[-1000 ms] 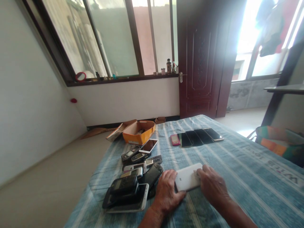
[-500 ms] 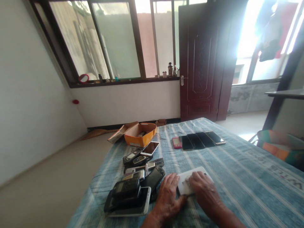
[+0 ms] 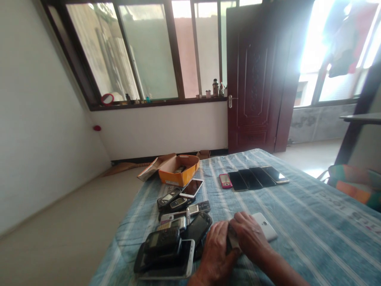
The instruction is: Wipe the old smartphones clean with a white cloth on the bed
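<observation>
A white smartphone (image 3: 266,227) lies back side up on the blue striped cloth, its camera end showing beyond my right hand. My left hand (image 3: 216,250) is closed along the phone's left end, fingers together and thumb at the near side. Over that same end my right hand (image 3: 247,233) is curled, fingertips pointing at my left hand. Between the two hands shows a greyish, shaded patch (image 3: 233,238); I cannot tell whether it is a cloth or part of the phone. Beside my left hand lies a dark phone (image 3: 199,227).
Left of my hands is a pile of old phones, with a black keypad phone (image 3: 162,240) on a white-edged smartphone (image 3: 188,266). An orange box (image 3: 175,177) stands open behind them. Farther right lie a pink phone (image 3: 226,181) and several dark smartphones (image 3: 252,178) in an overlapping row.
My right hand has moved left across the white phone to its left end, close against my left hand, uncovering the camera end. The view has shifted slightly.
</observation>
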The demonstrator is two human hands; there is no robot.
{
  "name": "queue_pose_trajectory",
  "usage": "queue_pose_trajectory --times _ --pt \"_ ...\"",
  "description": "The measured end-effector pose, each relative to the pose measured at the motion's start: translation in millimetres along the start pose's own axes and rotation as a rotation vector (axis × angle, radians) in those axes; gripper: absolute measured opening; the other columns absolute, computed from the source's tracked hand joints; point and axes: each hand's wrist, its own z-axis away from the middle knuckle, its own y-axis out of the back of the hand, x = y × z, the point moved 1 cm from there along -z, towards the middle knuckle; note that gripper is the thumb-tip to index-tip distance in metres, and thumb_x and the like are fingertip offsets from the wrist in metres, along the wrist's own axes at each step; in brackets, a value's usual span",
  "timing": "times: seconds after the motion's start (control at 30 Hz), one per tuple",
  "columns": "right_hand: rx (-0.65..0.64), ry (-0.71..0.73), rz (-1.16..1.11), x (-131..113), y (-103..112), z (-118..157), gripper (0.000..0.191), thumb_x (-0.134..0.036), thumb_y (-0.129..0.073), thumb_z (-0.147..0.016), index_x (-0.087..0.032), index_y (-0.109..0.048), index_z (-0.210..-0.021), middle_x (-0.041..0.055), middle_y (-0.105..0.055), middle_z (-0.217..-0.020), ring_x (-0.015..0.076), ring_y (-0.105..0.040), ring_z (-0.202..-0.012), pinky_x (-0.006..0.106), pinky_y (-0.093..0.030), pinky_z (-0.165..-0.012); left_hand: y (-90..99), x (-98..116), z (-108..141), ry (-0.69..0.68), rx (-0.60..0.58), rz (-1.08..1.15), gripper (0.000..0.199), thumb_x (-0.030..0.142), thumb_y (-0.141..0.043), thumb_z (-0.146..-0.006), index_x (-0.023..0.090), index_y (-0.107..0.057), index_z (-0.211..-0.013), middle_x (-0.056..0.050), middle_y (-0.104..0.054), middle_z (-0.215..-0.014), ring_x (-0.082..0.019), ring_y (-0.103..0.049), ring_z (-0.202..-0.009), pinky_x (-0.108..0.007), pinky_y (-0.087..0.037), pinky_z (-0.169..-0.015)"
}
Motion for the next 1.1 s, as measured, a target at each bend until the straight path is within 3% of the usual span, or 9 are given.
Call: queue_pose_trajectory --times 0.27,0.4,0.57,0.67,0.9,1.1 --pt "0.138 -0.205 0.155 58 11 -2 0.030 -0.004 -0.044 -0.084 -0.019 -0.070 -0.076 0.0072 -0.061 -0.084 0.0233 -0.051 -0.083 0.034 -0.029 -0.070 -1.7 1 -1 0.128 -0.090 -0.053 0.064 0.027 -0.068 -0.071 0.011 -0.051 -0.130 -0.018 -0.051 -0.136 -0.035 -0.042 -0.128 -0.051 -0.033 -0.109" --pt "0.146 -0.194 0.141 49 10 -3 0.031 -0.001 -0.044 -0.082 -0.018 -0.069 -0.075 0.0078 -0.062 -0.084 0.0235 -0.052 -0.084 0.034 -0.029 -0.071 -2.8 -1 0 0.094 -0.067 -0.061 0.062 0.028 -0.068 -0.072 0.015 -0.051 -0.130 -0.016 -0.052 -0.135 -0.035 -0.043 -0.127 -0.054 -0.034 -0.107" --pt "0.039 -0.024 -0.022 15 1 -3 0.023 -0.005 -0.048 -0.082 -0.021 -0.065 -0.079 0.0024 -0.062 -0.088 0.0191 -0.050 -0.088 0.030 -0.029 -0.074 -5.3 -5 1 0.029 -0.061 -0.058 0.062 0.045 -0.059 -0.082 0.011 -0.046 -0.133 -0.019 -0.050 -0.136 -0.035 -0.042 -0.128 -0.055 -0.034 -0.107" --pt "0.005 0.035 -0.042 7 -1 -3 0.022 -0.007 -0.049 -0.083 -0.021 -0.064 -0.080 0.0012 -0.061 -0.089 0.0179 -0.050 -0.087 0.029 -0.028 -0.074 -3.5 -2 2 0.000 -0.051 -0.042 0.065 0.051 -0.054 -0.085 0.009 -0.044 -0.134 -0.020 -0.050 -0.136 -0.034 -0.041 -0.129 -0.053 -0.033 -0.109" --pt "0.030 -0.133 0.112 34 13 -5 0.026 -0.007 -0.046 -0.084 -0.020 -0.069 -0.081 0.0057 -0.063 -0.088 0.0198 -0.051 -0.084 0.032 -0.026 -0.072 -0.8 3 -1 0.130 -0.115 -0.077 0.062 0.028 -0.066 -0.074 0.009 -0.050 -0.131 -0.019 -0.048 -0.139 -0.034 -0.039 -0.131 -0.051 -0.030 -0.111" --pt "0.011 -0.272 0.184 56 18 -6 0.028 -0.006 -0.043 -0.085 -0.018 -0.069 -0.081 0.0074 -0.064 -0.090 0.0221 -0.052 -0.085 0.033 -0.025 -0.069 3.1 10 -1 0.153 -0.116 -0.049 0.061 0.027 -0.064 -0.073 0.011 -0.050 -0.131 -0.017 -0.048 -0.139 -0.033 -0.038 -0.131 -0.052 -0.029 -0.111"
